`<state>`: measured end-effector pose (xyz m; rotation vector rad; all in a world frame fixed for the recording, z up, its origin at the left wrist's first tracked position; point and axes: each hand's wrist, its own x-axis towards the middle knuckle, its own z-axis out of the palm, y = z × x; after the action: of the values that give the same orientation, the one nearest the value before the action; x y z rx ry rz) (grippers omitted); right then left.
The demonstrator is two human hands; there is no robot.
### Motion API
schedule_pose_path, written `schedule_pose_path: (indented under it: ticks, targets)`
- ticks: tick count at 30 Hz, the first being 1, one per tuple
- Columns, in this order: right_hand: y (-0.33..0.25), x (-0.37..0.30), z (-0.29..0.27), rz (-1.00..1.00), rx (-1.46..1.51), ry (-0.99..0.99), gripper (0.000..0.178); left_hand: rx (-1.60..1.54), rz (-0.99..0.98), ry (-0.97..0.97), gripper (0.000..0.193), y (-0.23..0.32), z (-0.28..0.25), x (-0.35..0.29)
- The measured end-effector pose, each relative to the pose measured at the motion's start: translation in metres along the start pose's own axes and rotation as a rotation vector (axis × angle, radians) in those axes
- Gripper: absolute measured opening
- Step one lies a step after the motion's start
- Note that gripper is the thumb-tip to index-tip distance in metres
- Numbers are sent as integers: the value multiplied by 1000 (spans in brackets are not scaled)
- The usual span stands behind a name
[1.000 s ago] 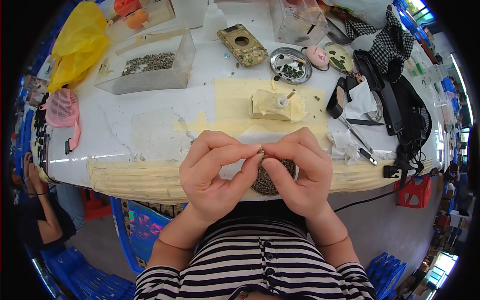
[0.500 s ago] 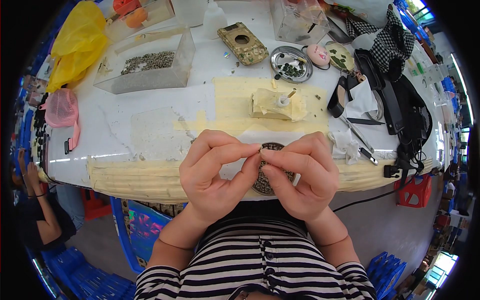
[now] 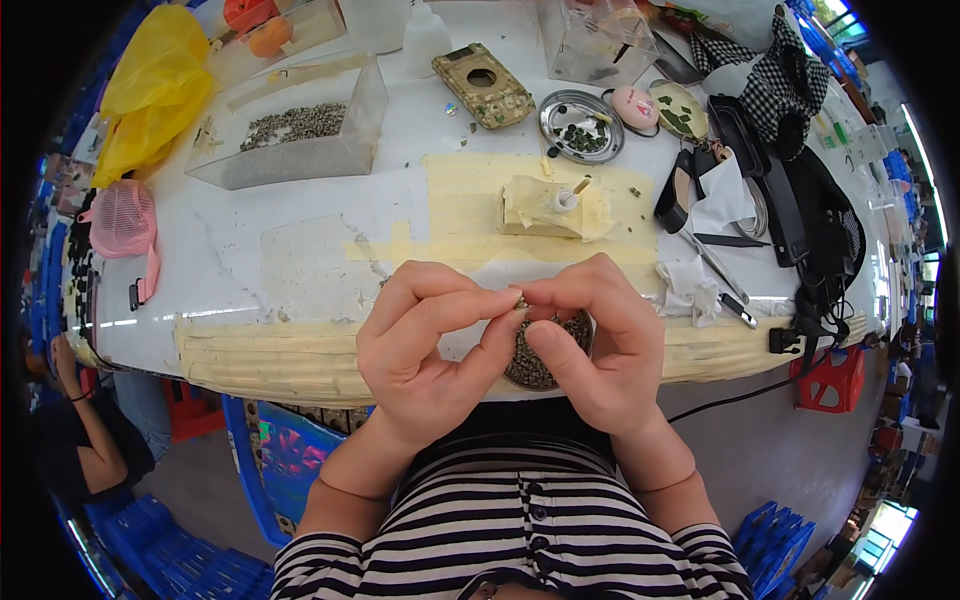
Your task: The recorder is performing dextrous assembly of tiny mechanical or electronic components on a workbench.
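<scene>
My left hand is closed in a pinch, thumb and forefinger meeting on a tiny grey-brown piece too small to name. My right hand faces it, its forefinger tip against the piece and its thumb held apart below. Beneath the fingertips lies a round dish full of small grey-brown pieces, partly hidden by both hands. Beyond it, a tape-wrapped block carries a small white cup with a stick in it.
Farther off stand a clear bin of small pieces, a camouflage-patterned case and a metal dish of green bits. To the right are tweezers, crumpled tissue and black straps. A pink strainer lies left.
My right thumb has come away from the tiny piece, and its forefinger has stretched across to my left fingertips. My left hand has barely moved and keeps its pinch.
</scene>
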<state>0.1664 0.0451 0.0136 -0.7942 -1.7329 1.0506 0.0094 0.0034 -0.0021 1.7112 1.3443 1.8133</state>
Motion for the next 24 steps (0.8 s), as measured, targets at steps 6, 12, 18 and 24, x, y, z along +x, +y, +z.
schedule_pose_path:
  ticks: [6, 12, 18, 24]
  targets:
    - [2, -1, -2, 54, 105, 18, 17, 12, 12, -6, 27, 0, 0, 0]
    - [0, -2, 0, 8, 32, 62, 19, 22, 11, -1, 27, 0, 1, 0]
    - [-2, -2, -3, -86, -36, 33, 24, 28, -2, -5, 27, 1, 1, 0]
    - [-3, -2, -4, -194, -117, 14, 27, 32, 4, -9, 27, 1, 1, 1]
